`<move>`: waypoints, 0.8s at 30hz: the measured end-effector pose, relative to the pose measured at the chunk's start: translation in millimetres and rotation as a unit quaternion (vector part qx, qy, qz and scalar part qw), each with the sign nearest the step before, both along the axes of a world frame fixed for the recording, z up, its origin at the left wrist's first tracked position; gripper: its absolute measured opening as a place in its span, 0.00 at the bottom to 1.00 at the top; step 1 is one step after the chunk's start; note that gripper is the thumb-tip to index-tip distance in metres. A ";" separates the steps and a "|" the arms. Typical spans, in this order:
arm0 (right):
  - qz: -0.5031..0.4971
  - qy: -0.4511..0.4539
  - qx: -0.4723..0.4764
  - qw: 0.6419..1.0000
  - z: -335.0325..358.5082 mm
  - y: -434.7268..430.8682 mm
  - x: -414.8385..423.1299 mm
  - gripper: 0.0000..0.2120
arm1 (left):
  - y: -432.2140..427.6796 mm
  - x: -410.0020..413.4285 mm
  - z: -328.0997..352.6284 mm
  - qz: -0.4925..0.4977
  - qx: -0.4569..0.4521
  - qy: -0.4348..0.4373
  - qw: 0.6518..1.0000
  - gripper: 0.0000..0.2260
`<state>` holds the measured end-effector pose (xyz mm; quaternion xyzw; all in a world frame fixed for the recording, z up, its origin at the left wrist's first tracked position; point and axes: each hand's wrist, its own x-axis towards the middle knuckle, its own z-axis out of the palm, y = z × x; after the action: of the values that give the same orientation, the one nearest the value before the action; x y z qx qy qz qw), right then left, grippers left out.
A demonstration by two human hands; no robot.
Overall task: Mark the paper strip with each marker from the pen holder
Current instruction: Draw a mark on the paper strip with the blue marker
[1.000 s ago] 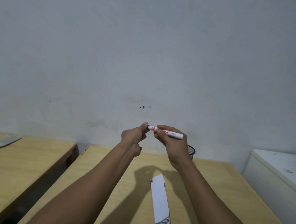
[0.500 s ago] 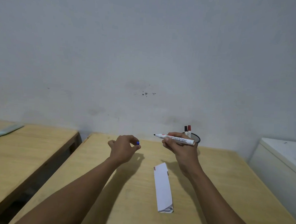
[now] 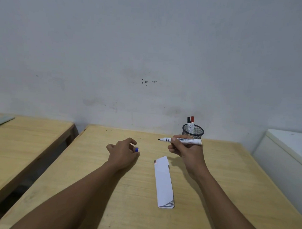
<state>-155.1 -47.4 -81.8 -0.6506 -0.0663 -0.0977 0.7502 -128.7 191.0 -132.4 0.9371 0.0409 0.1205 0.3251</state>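
My right hand [image 3: 186, 151] grips an uncapped white marker [image 3: 188, 141], held level with its dark tip pointing left, above the far end of the paper strip [image 3: 163, 181]. The white strip lies lengthwise on the wooden table [image 3: 109, 198] and bears short red and dark lines at its far left corner. My left hand [image 3: 122, 152] hovers left of the strip with the blue cap [image 3: 136, 149] pinched in its fingers. A black mesh pen holder [image 3: 192, 131] stands behind my right hand, with a black-capped marker [image 3: 188, 120] and a red-capped marker [image 3: 192, 119] upright in it.
A second wooden table [image 3: 26, 140] stands to the left across a dark gap, with a flat grey object [image 3: 1, 121] at its far edge. A white cabinet [image 3: 285, 153] is at the right. A grey wall rises close behind the tables.
The cap has come off the marker. My hands have parted and lowered toward the table; the left took the blue cap leftward. The view tilted down, and the pen holder came out from behind my right hand.
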 end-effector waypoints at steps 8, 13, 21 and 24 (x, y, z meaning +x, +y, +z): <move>0.000 0.031 -0.010 0.999 -16.1 6.8 7.0 0.07 | -41.7 -78.0 6.3 -0.188 0.112 -0.107 0.970 0.20; 0.044 0.058 -0.088 0.993 -31.2 14.3 10.0 0.04 | -50.1 -90.6 -1.7 -0.250 0.218 -0.009 0.943 0.27; 0.045 0.059 -0.168 0.983 -45.5 13.0 21.8 0.07 | -49.1 -92.2 -11.7 -0.263 0.253 -0.004 0.931 0.28; 0.034 0.042 -0.214 0.975 -49.0 11.1 19.6 0.08 | -49.9 -91.9 -11.5 -0.269 0.264 -0.007 0.926 0.27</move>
<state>-135.5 -36.3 -130.8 -0.7968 -0.0763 -0.0288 0.5987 -220.6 141.1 -144.0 0.9640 -0.2482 0.0413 0.0862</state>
